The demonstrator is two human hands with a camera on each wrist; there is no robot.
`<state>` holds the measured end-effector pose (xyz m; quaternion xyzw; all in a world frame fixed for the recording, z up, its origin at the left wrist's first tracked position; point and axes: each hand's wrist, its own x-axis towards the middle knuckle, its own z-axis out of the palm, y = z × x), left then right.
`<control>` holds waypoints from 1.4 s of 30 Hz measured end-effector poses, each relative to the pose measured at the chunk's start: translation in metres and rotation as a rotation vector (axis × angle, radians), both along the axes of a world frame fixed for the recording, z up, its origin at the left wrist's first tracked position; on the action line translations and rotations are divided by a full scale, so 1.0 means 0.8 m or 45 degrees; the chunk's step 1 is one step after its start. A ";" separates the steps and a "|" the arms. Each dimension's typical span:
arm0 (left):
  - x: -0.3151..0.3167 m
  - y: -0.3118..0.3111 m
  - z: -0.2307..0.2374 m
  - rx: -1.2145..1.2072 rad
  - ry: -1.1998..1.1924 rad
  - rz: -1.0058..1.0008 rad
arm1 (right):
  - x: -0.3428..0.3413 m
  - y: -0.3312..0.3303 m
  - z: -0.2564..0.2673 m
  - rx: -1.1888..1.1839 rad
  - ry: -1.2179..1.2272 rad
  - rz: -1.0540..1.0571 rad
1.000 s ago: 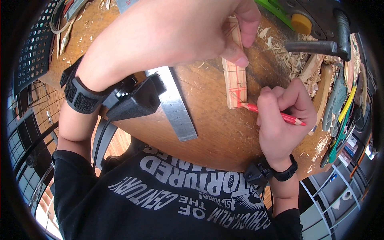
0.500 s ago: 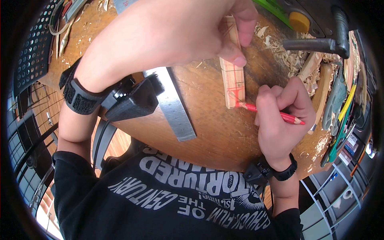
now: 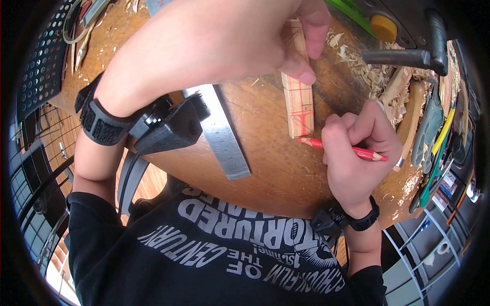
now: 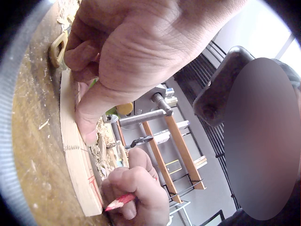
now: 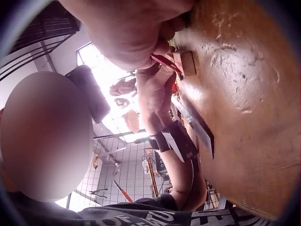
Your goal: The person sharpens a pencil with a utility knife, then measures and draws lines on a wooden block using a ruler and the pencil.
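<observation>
A narrow wooden block (image 3: 297, 104) lies on the workbench, its upper face marked with red and dark pencil lines. My left hand (image 3: 245, 43) reaches over from the left and grips the block's far half between thumb and fingers, covering part of it. Pinched in my right hand (image 3: 360, 153) is a red pencil (image 3: 368, 154), sharpened at both ends. Its tip is right at the near end of the block. In the left wrist view the pencil point (image 4: 110, 207) shows beside the block's lower corner. The right wrist view shows the block's end face (image 5: 186, 63) close to the pencil.
A steel ruler (image 3: 224, 143) lies left of the block, under my left forearm. Wood shavings (image 3: 375, 76) and a metal vise handle (image 3: 398, 57) are at the upper right. Several tools, one with a yellow handle (image 3: 441, 135), line the right edge. A perforated black rack (image 3: 43, 66) stands far left.
The pencil tip has moved from the marked face, near its right edge, down and left to the block's near end. My left hand keeps its grip, and the block has shifted slightly left.
</observation>
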<state>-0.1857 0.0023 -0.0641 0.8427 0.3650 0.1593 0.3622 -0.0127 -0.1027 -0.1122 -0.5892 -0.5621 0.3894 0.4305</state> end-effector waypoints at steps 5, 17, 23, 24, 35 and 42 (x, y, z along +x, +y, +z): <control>-0.010 0.008 -0.008 -0.124 -0.204 -0.053 | -0.009 0.002 0.003 -0.049 0.147 -0.182; -0.003 0.001 -0.003 0.025 -0.007 0.035 | -0.008 0.002 0.002 -0.029 0.117 -0.141; -0.001 0.002 0.002 -0.025 0.055 -0.022 | -0.003 0.001 -0.002 0.004 0.082 -0.113; -0.002 0.001 0.001 -0.003 0.039 -0.013 | 0.000 0.001 -0.004 0.062 -0.019 -0.010; -0.003 0.003 -0.004 0.015 0.024 0.008 | -0.009 0.002 0.002 -0.043 0.176 -0.197; -0.005 0.008 -0.003 -0.057 -0.067 -0.051 | -0.001 0.001 -0.002 0.020 0.054 -0.046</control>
